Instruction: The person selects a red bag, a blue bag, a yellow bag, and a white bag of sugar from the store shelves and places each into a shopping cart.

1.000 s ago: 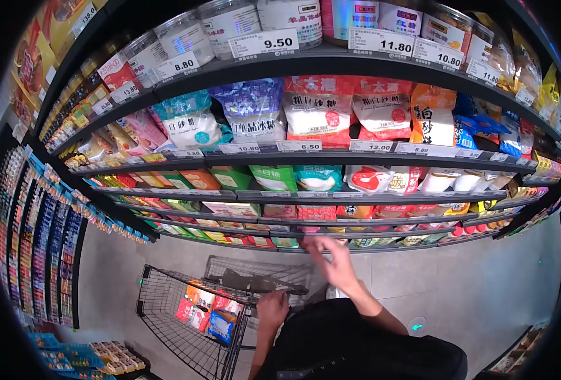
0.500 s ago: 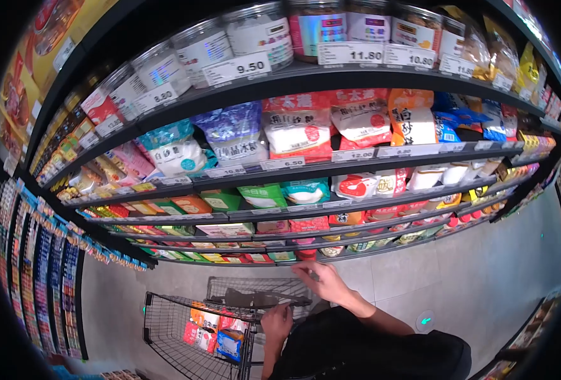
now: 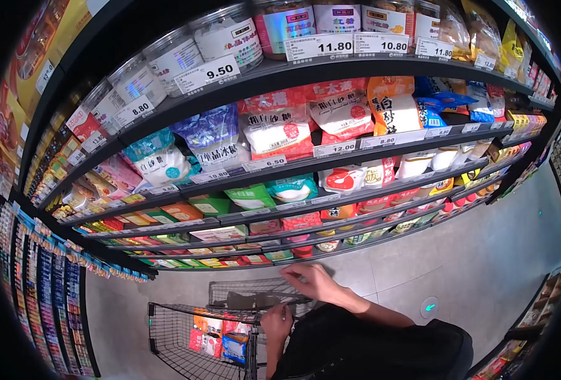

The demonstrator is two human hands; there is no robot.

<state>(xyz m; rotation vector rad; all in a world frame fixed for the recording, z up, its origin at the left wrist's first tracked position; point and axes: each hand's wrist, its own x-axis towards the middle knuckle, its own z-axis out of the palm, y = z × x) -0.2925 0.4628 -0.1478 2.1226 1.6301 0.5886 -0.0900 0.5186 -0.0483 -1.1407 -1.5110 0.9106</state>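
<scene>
My left hand (image 3: 276, 322) is closed at the handle end of a wire shopping cart (image 3: 179, 309). Raised in front of the lowest shelves, my right hand (image 3: 312, 282) has its fingers curled together and nothing visible in them. Inside the cart lie several bags, among them a blue one (image 3: 234, 347) and red and white ones (image 3: 204, 341). On the shelf ahead stand a red and white sugar bag (image 3: 276, 130), an orange and white one (image 3: 394, 109) and a purple one (image 3: 214, 136).
Jars (image 3: 230, 41) fill the upper shelf above price tags (image 3: 318, 47). Racks of small packets (image 3: 46, 285) stand at the left. Grey floor (image 3: 394, 272) with a round green arrow marker (image 3: 430, 308) lies at the right. Another shelf (image 3: 533, 316) is at the lower right.
The view has tilted and turned slightly, so the upper shelves sit further left and the cart slightly lower. My right hand appears a little further left. Both hands keep nearly the same pose.
</scene>
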